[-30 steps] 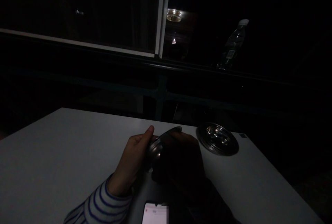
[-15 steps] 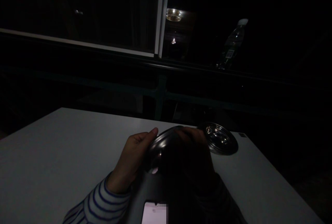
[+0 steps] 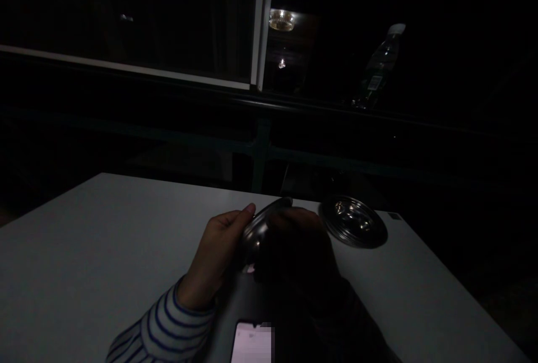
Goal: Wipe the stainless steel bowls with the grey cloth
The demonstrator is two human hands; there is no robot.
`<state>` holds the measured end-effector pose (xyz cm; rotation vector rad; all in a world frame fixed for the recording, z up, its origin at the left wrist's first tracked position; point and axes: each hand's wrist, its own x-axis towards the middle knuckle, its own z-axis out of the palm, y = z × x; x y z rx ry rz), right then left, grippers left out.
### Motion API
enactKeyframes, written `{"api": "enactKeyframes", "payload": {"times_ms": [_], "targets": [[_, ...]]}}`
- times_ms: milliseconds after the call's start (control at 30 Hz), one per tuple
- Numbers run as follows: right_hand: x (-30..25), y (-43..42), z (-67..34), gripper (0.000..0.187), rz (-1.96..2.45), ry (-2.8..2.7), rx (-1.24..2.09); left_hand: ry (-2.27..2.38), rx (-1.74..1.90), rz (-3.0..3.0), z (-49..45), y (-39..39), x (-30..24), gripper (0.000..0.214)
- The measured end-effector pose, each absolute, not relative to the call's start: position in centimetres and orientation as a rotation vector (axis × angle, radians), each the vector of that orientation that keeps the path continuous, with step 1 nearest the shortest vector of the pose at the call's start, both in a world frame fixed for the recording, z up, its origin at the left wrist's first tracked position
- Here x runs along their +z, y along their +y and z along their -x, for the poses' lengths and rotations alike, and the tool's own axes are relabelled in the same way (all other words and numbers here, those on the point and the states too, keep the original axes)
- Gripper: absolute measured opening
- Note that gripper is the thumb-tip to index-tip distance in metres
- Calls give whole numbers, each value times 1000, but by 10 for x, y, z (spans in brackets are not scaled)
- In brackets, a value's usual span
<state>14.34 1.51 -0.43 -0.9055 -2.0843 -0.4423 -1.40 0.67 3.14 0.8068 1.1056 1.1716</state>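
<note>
A shiny metal bowl (image 3: 254, 244) is held up on a tilt above the table, its outer side partly lit. My left hand (image 3: 218, 245) grips its left edge, thumb along the rim. Against the bowl's right part lies my right hand (image 3: 305, 245), deep in shadow, with its fingers curled. Whether a cloth or anything else is inside those fingers is too dark to see, and that hand hides much of the bowl. Beyond it, metal dishes (image 3: 357, 223), seemingly stacked, rest on the table near the far right corner.
A lit phone (image 3: 252, 343) lies on the white table (image 3: 105, 251) at the near edge of view. Past the table are a dark railing (image 3: 260, 144) and a window frame (image 3: 261, 27). A clear bottle with a white cap (image 3: 380, 66) stands behind on the right.
My right hand has slid left across the bowl, covering more of it. The bowl has turned to a steeper, narrower angle. My left hand keeps its hold.
</note>
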Motion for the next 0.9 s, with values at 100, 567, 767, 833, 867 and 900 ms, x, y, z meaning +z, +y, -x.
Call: {"api": "enactKeyframes", "payload": {"times_ms": [100, 567, 767, 833, 867, 900], "targets": [[-1, 18, -150, 27, 1011, -2046, -395, 1112, 1167, -831, 15, 8, 31, 31], [-5, 15, -143, 33, 922, -2053, -393, 1050, 1220, -875, 16, 7, 32, 26], [-12, 13, -134, 38, 785, -2248, -448, 1047, 1211, -794, 17, 9, 29, 29], [-14, 12, -131, 39, 719, -2294, -484, 1046, 1221, -804, 17, 9, 29, 30], [-14, 11, -131, 39, 716, -2295, -482, 1050, 1227, -814, 17, 9, 29, 30], [-13, 12, -132, 38, 737, -2279, -465, 1058, 1232, -829, 16, 9, 29, 31]]}}
